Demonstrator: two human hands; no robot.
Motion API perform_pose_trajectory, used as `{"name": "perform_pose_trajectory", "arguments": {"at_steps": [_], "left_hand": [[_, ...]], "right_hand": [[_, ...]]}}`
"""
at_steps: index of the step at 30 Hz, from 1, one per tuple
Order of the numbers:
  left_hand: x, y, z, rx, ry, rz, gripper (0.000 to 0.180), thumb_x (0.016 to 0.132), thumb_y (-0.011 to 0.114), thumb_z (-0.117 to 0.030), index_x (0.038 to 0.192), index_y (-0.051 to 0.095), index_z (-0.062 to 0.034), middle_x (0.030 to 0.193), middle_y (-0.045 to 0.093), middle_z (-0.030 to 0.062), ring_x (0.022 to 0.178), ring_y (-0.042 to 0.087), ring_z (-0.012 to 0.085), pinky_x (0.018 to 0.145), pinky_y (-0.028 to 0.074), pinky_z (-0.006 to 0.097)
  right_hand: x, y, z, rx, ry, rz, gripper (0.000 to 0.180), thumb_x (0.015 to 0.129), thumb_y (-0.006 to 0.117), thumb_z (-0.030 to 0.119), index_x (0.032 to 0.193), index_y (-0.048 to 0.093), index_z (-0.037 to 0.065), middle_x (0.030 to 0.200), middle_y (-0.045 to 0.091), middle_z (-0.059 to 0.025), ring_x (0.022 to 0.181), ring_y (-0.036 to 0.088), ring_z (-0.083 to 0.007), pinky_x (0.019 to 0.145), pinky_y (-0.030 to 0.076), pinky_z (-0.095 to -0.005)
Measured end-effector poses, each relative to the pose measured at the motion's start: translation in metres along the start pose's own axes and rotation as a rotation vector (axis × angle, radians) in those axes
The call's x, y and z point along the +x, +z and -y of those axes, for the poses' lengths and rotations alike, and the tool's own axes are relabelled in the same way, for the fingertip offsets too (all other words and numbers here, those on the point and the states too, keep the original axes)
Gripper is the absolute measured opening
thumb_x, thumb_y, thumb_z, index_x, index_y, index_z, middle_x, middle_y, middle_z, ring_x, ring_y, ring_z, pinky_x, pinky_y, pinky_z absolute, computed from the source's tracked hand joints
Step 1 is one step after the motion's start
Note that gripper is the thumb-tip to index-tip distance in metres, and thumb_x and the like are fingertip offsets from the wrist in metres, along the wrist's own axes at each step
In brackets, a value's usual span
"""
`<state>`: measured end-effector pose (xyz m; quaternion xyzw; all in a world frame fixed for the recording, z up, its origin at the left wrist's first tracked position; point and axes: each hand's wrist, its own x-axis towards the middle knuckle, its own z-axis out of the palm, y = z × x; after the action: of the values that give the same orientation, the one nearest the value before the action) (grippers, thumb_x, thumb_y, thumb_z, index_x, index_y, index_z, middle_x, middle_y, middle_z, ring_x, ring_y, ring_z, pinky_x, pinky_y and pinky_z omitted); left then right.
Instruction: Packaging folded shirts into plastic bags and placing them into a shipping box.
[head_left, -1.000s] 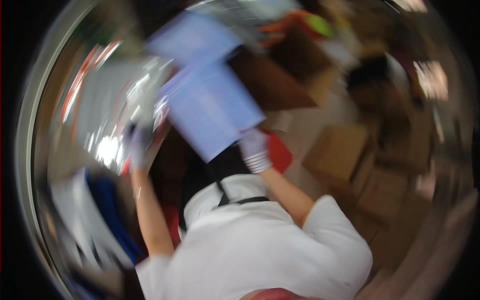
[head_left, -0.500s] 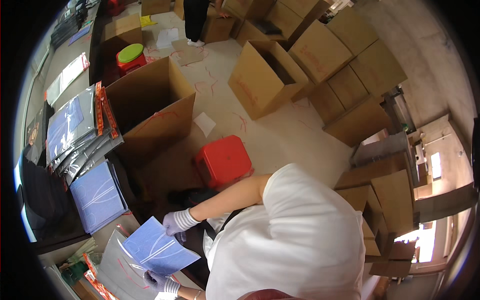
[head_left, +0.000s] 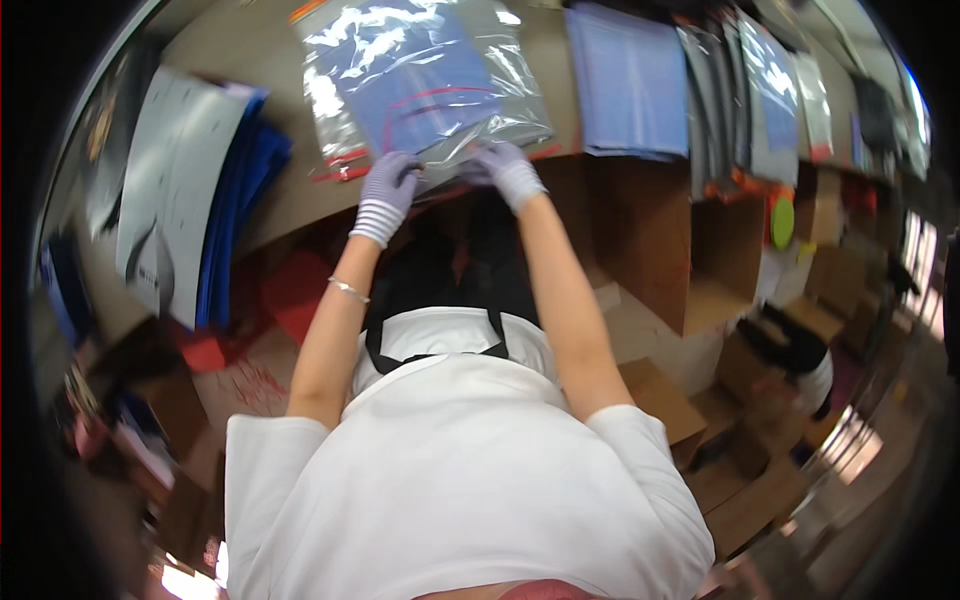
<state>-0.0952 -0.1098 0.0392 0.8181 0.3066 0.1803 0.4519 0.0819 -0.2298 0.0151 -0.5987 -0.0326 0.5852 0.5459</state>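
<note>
A clear plastic bag point(head_left: 520, 85) with red strips along its near edge lies on the table in front of me. Through its shiny film shows a flat blue folded piece point(head_left: 415, 85) with a red line across it. My left hand point(head_left: 392, 182), in a lilac glove with a striped cuff, has its fingers closed on the bag's near edge. A short way to the right, my right hand point(head_left: 500, 168), gloved alike and slightly blurred, grips the same edge. Its fingertips are partly hidden by the film.
Blue folded pieces point(head_left: 630, 85) are stacked right of the bag, beside filled bags point(head_left: 765, 95). To the left lie grey sheets point(head_left: 178, 190) over blue ones point(head_left: 232, 200). An open carton point(head_left: 640, 230) stands below the table's right side. Another person point(head_left: 785, 350) is farther right.
The view has swung round to face the table. The blue piece, held in my right hand before, now appears inside the bag, and both hands are at the bag's near edge.
</note>
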Motion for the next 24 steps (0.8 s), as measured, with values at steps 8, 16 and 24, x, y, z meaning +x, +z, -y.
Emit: {"name": "perform_pose_trajectory", "arguments": {"at_steps": [8,16,24], "left_hand": [[-0.094,-0.009,0.053,-0.719,-1.002,0.034,0.021,0.087,0.047,-0.019,0.095,0.06,-0.0043,0.093,0.063,0.0063,0.074,0.061,0.0154,0.067,0.047,0.029],[-0.075,0.007,0.048,-1.053,-1.132,0.051,0.035,0.086,0.05,-0.034,0.099,0.059,-0.004,0.093,0.063,0.0069,0.083,0.06,0.0178,0.071,0.045,0.031],[-0.062,0.009,0.07,-0.505,-0.937,-0.018,0.02,0.08,0.056,-0.015,0.086,0.064,0.0024,0.084,0.065,0.0082,0.074,0.059,0.0141,0.069,0.045,0.025]], "right_hand": [[-0.064,0.02,-0.034,-0.981,-0.493,0.018,0.014,0.073,0.061,0.011,0.085,0.056,0.004,0.077,0.059,-0.008,0.075,0.058,-0.0195,0.065,0.046,-0.0305],[-0.034,0.094,-0.045,-1.756,-0.74,0.158,0.023,0.069,0.061,0.019,0.089,0.055,0.01,0.083,0.056,-0.0069,0.081,0.054,-0.025,0.07,0.043,-0.0372],[-0.036,0.102,-0.051,-1.59,-0.846,0.075,0.02,0.065,0.059,0.022,0.079,0.055,0.008,0.074,0.058,-0.0083,0.072,0.057,-0.0248,0.067,0.044,-0.0366]]}}
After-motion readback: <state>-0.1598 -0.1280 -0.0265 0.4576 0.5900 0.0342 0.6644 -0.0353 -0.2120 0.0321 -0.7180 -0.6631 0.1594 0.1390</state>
